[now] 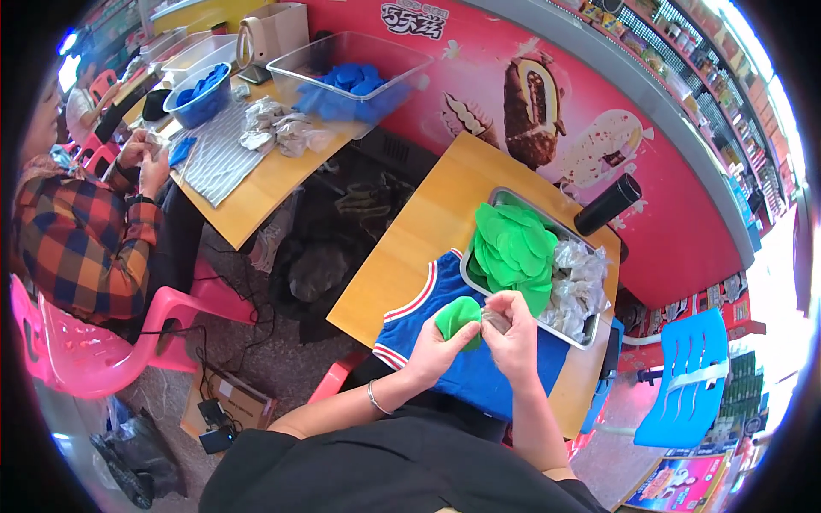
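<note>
My left hand (438, 346) is closed around a rounded green piece (459, 318) of thin, soft-looking sheet. Right beside it my right hand (511, 335) pinches something small and pale at the green piece's edge; its kind is too small to tell. Both hands are over a blue sleeveless jersey (466, 370) with white and red trim, spread on the wooden table (402, 265). Just beyond them stands a metal tray (587, 344). A heap of similar green pieces (513, 248) fills its left part, and crumpled clear plastic bags (577, 286) fill its right.
A black cylinder (609, 205) stands behind the tray. On the left, a person in a checked shirt (85, 239) works at another table (248, 209) with a clear bin (351, 77) of blue pieces. A pink chair (94, 355) and a blue chair (684, 376) flank the area.
</note>
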Demonstrator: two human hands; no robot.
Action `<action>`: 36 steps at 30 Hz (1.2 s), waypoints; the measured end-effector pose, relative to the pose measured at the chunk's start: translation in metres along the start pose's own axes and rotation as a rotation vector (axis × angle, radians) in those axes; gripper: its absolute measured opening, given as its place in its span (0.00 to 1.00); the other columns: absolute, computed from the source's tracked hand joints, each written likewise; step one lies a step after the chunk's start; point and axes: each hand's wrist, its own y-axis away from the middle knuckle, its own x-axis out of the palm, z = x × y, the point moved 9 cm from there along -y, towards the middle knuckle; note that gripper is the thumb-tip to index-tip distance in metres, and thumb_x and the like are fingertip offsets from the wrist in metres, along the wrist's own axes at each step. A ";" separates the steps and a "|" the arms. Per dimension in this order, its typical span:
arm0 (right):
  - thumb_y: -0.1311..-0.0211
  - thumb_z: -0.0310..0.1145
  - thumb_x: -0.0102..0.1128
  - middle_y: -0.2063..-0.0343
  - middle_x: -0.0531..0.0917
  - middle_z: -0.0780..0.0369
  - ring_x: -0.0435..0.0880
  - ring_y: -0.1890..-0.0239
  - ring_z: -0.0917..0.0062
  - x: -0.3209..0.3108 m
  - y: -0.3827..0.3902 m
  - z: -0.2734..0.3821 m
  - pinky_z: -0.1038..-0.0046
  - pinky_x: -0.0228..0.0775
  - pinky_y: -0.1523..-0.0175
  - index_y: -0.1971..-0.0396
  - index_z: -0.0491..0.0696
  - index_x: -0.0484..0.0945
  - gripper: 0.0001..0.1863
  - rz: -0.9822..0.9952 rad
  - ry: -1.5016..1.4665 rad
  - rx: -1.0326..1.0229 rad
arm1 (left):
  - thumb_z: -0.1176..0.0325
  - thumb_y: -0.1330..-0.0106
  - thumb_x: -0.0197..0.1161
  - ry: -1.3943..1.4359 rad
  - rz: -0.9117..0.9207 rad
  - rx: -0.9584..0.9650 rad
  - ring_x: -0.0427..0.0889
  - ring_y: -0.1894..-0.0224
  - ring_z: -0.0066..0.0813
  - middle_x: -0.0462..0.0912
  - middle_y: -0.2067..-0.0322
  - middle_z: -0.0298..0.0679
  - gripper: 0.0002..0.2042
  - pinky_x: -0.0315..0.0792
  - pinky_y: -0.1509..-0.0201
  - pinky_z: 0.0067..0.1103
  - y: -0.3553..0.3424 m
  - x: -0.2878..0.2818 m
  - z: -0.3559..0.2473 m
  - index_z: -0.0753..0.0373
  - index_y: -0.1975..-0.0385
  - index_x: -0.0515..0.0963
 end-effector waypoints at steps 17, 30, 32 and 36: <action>0.44 0.25 0.55 0.74 0.77 0.66 0.73 0.77 0.88 0.002 0.006 -0.022 0.86 0.64 0.72 0.68 0.42 0.75 0.04 0.166 -0.214 0.204 | 0.67 0.38 0.60 0.069 0.067 -0.064 0.72 0.71 0.11 0.74 0.74 0.27 0.05 0.67 0.67 0.12 -0.015 -0.003 -0.004 0.60 0.70 0.74; 0.51 0.22 0.61 0.77 0.76 0.63 0.75 0.75 0.81 0.016 0.003 0.001 0.82 0.67 0.70 0.72 0.42 0.78 0.04 0.143 -0.220 -0.083 | 0.67 0.37 0.58 0.254 -0.057 -0.135 0.71 0.75 0.10 0.73 0.76 0.26 0.05 0.66 0.73 0.11 -0.026 -0.012 -0.010 0.58 0.73 0.71; 0.49 0.22 0.60 0.77 0.76 0.63 0.74 0.78 0.82 0.017 0.002 0.005 0.82 0.64 0.73 0.74 0.43 0.79 0.02 0.129 0.073 -0.104 | 0.67 0.37 0.58 0.253 -0.049 -0.139 0.71 0.76 0.10 0.73 0.77 0.26 0.06 0.65 0.74 0.11 -0.027 -0.011 -0.010 0.58 0.74 0.71; 0.51 0.23 0.61 0.78 0.75 0.63 0.74 0.80 0.81 0.014 -0.002 0.011 0.79 0.63 0.76 0.75 0.43 0.79 0.02 0.038 0.239 -0.109 | 0.67 0.37 0.59 0.154 -0.025 -0.102 0.70 0.76 0.10 0.72 0.78 0.26 0.06 0.64 0.75 0.10 -0.025 -0.010 -0.005 0.58 0.75 0.71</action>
